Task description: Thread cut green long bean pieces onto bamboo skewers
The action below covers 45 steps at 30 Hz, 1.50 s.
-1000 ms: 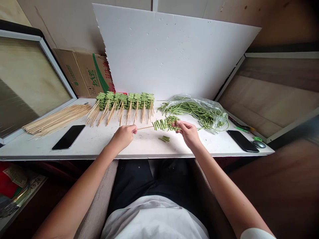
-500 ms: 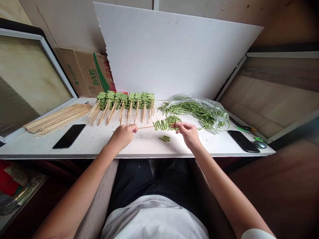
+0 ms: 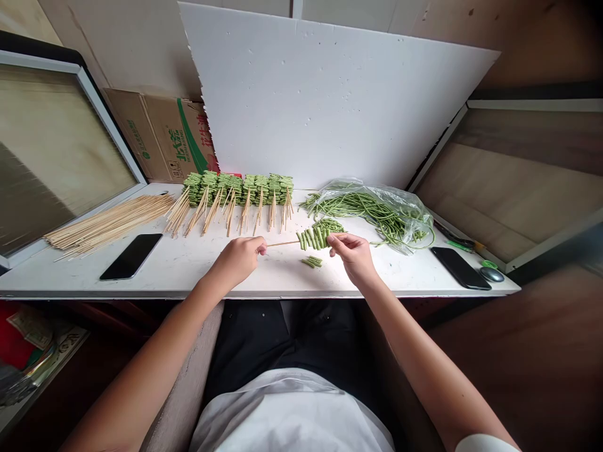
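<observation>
My left hand (image 3: 238, 262) grips the near end of a bamboo skewer (image 3: 280, 243), which runs right to a tight row of cut green bean pieces (image 3: 311, 239). My right hand (image 3: 353, 256) pinches the far end of the skewer at the edge of those pieces. Just behind them lies a loose heap of cut beans (image 3: 328, 225), and a small bunch of short pieces (image 3: 311, 262) sits in front. Farther back stands a row of finished bean skewers (image 3: 238, 189), their sticks pointing towards me.
A bundle of bare skewers (image 3: 110, 226) and a phone (image 3: 130, 256) lie left on the white table (image 3: 141, 279). A plastic bag of long beans (image 3: 372, 213) sits right, near scissors (image 3: 459, 243) and another phone (image 3: 460, 268). A foam board (image 3: 330, 94) stands behind.
The skewer and its bean pieces have shifted right, and the row now sits closer to my right hand. My left hand has moved slightly right too.
</observation>
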Tool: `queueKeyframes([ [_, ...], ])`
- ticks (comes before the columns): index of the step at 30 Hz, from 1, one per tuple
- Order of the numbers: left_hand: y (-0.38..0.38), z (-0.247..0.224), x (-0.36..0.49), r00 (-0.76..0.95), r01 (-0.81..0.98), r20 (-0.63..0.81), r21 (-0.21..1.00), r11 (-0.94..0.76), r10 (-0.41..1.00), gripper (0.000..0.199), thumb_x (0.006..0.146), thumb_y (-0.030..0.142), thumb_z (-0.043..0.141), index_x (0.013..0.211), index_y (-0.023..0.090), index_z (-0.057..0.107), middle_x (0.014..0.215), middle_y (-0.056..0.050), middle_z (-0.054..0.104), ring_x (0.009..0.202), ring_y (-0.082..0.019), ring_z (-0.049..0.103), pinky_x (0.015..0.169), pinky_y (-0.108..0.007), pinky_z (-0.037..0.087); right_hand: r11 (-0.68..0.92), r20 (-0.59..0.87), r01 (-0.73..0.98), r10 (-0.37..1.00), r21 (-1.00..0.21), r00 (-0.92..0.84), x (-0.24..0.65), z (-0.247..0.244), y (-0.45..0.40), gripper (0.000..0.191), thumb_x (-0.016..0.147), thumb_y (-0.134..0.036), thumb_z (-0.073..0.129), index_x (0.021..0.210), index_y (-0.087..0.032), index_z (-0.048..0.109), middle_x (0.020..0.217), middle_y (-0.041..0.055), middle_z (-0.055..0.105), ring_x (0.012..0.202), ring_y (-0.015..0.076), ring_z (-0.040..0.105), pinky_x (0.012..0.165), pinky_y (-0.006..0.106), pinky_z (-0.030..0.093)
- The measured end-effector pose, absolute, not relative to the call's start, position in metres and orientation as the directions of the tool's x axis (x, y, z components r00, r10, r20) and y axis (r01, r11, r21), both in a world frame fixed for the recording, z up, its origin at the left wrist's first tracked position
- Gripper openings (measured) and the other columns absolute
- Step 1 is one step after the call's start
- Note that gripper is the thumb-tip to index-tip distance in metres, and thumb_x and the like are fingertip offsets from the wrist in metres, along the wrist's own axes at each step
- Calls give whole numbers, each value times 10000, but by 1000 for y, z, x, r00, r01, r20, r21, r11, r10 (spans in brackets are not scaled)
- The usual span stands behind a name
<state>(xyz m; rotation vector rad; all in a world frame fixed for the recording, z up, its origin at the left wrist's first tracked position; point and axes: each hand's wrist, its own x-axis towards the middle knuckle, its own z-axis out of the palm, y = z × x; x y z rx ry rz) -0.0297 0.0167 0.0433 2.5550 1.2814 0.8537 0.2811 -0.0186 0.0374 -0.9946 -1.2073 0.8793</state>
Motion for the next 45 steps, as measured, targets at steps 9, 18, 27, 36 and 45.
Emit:
queueKeyframes([
  [9,20,41,-29,420,668,446,438,-602,790,325,826,37,437,913,213,695,946,-52,790,908,-235,744,806,-336,576,301,296,-22,946,-953,130,280,41,-19,288,748,-504,907,833,-240,830,1076,59,776,671,151,625,612,334,527],
  [18,40,32,-43,343,713,441,453,-535,829,321,821,40,448,924,207,702,957,-67,792,959,-252,748,835,-340,573,330,321,580,939,-745,-122,299,24,-8,330,880,-559,744,963,-260,856,971,97,792,837,260,639,755,392,523],
  [27,44,30,-47,348,710,432,458,-535,832,282,880,104,441,914,205,703,955,-81,792,919,-248,745,791,-336,567,335,338,778,926,-532,-167,295,0,-5,177,851,-427,788,880,-259,838,927,109,751,934,314,620,834,424,491],
  [36,44,25,-46,345,701,419,480,-527,840,262,932,167,450,922,208,709,963,-88,788,913,-252,742,813,-353,570,350,421,685,904,-639,-69,291,1,-1,166,848,-396,802,967,-286,835,859,69,787,840,286,641,842,457,516],
  [45,42,30,-45,359,684,442,474,-554,822,262,948,185,441,925,206,701,946,-81,783,863,-245,728,776,-343,541,242,249,65,958,-968,141,309,26,2,377,768,-532,877,996,-237,818,927,49,754,801,189,618,657,301,482],
])
